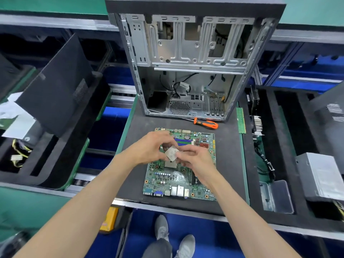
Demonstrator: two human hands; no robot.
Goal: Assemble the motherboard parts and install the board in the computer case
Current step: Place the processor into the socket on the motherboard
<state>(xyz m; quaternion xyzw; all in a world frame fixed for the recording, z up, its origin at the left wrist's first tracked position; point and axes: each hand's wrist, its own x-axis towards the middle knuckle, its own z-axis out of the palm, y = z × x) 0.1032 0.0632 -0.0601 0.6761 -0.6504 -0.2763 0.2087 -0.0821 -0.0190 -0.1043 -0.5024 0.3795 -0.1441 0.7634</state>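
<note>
Black foam matting (229,164) covers the green-edged work tray at the middle of a workstation, with blue flooring and a pair of grey sneakers (174,239) showing below its near edge. Flat on the mat lies the green rectangular motherboard (163,179), its row of metal and blue rear ports facing the person. Above the board's middle, both hands meet around a small square silver processor chip (171,153), held tilted just over the socket area. The left hand (150,146) has its fingers curled, pinching the chip's left and upper edges; the right hand (193,157) pinches the chip's right edge between thumb and fingertips (the other fingers fold loosely beneath). Blue memory slots (183,141) show just beyond the knuckles.

Past the board, an orange-and-black-handled screwdriver (205,123) lies on the mat, close to the foot of the open grey metal computer case (188,58), which stands at the far end with its side off and loose black cables inside. A thin green memory stick (241,120) rests along the mat's right edge. Off to the right sits a grey metal power supply box (320,175) in black foam; to the left, a black case side panel (55,86) leans in another foam tray.
</note>
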